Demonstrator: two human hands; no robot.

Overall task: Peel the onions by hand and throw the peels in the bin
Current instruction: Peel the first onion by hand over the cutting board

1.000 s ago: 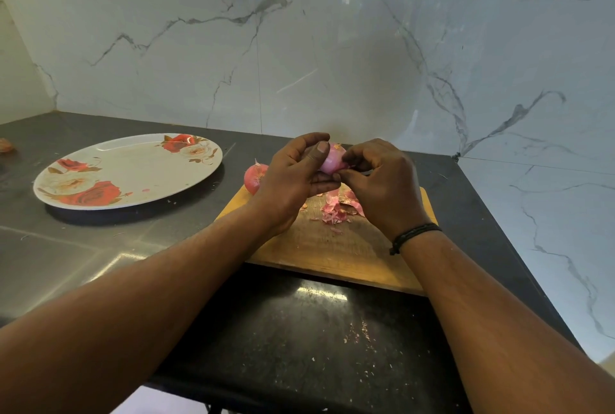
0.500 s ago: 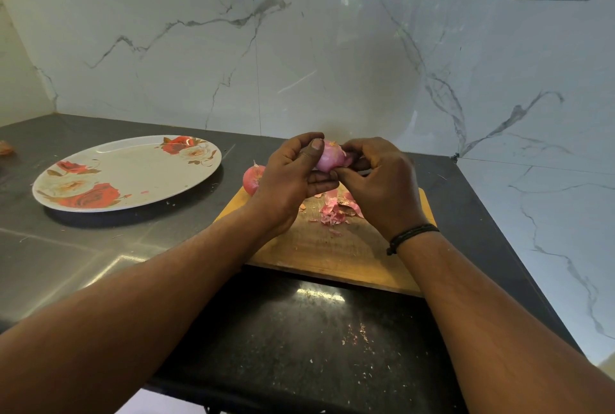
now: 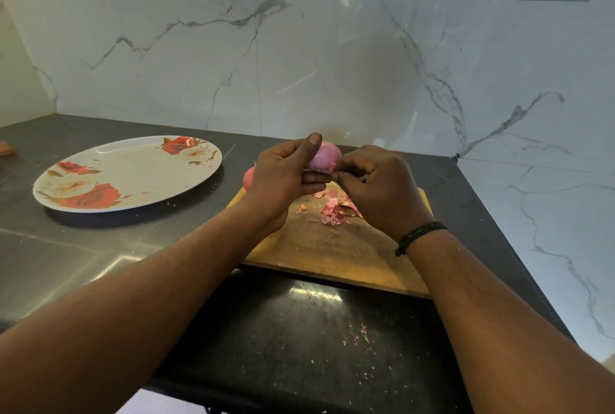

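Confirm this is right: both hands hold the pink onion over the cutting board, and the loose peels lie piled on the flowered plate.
One error. In the head view the peels lie on the cutting board, not on the flowered plate. The left hand and right hand do hold the onion over the board.

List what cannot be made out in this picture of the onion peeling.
1. Bin: none in the head view; it lies outside the frame.
2. Second onion: mostly hidden behind the left hand, so its peel state is unclear.
3. Right hand fingertips: curled under, so the pinch on the held onion is hidden.
4. Orange thing on the counter: cut off by the left edge.
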